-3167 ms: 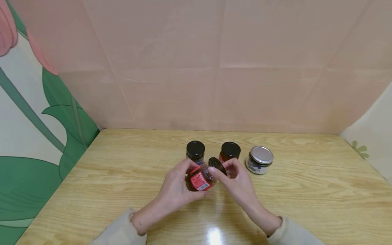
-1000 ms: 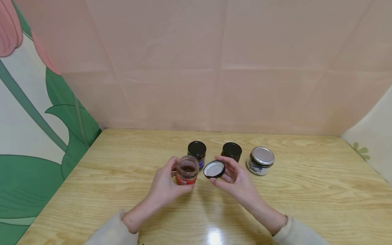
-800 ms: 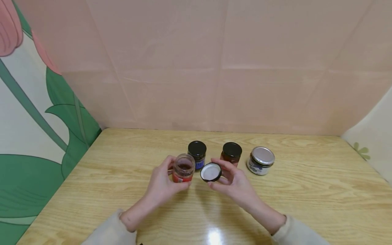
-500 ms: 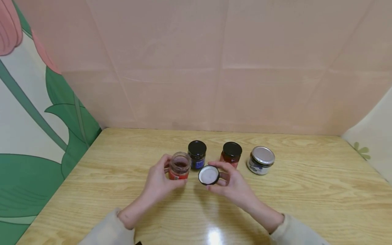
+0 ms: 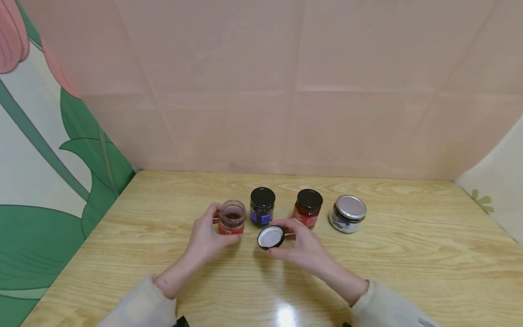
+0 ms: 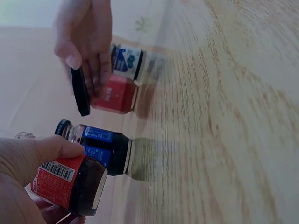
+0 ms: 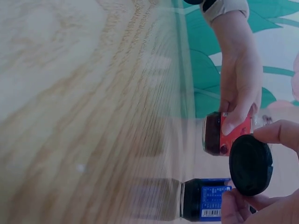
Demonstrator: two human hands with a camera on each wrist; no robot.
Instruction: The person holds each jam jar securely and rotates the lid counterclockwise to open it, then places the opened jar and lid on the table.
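Head view: the open jar [image 5: 231, 217], red-labelled, stands left of the row along the table's [image 5: 408, 254] far edge, the left hand [image 5: 206, 236] curled round it. The right hand [image 5: 300, 247] pinches its black lid [image 5: 270, 237], white underside up, just above the wood. Unscrewing appears complete; setting-down is in hand, calling for a gentle release. Three capped jars [image 5: 309, 208] stand beside.

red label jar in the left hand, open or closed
Open. The red-label jar has a bare mouth in the left hand; the right hand holds its black lid apart.
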